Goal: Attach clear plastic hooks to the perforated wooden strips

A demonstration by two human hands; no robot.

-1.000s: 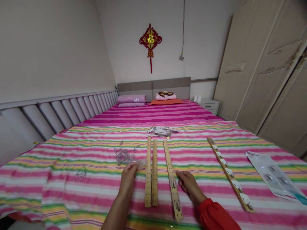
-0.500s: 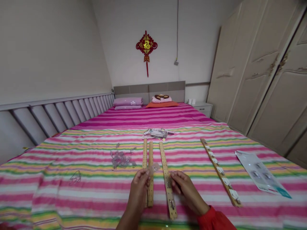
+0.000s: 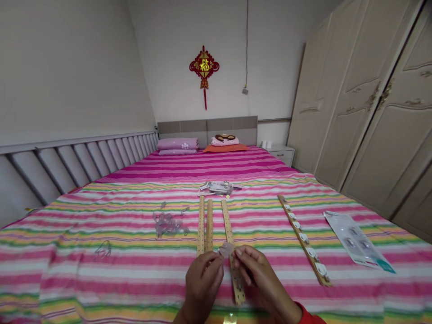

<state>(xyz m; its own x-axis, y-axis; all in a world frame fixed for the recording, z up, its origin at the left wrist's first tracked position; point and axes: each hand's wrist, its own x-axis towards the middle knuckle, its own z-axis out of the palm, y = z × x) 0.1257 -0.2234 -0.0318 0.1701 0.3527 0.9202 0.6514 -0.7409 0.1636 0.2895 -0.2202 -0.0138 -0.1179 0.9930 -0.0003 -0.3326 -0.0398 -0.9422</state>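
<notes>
Between my hands is a small clear plastic piece (image 3: 226,248). My left hand (image 3: 203,281) is closed, pinching its left side with thumb and finger. My right hand (image 3: 258,272) is also closed, its fingertips at the piece's right edge; the exact grip is partly hidden. Beneath my hands lies a wooden strip with holes (image 3: 227,220), small shiny fittings near its close end. Two more perforated wooden strips, a left one (image 3: 201,225) and a right one (image 3: 209,225), lie side by side beyond my left hand, which hides their near ends.
A pile of clear plastic pieces (image 3: 168,225) lies to the left, with a thin dark loop (image 3: 103,249) nearer. On the right are a wooden strip with white hooks (image 3: 303,237) and a blister pack (image 3: 357,240). A plastic packet (image 3: 218,187) lies behind the strips on the striped bedspread (image 3: 128,279).
My left hand has moved right with the clear plastic piece, over the middle strip. My right hand has shifted slightly, and its fingertips now meet the piece's edge. The view has turned slightly right.
</notes>
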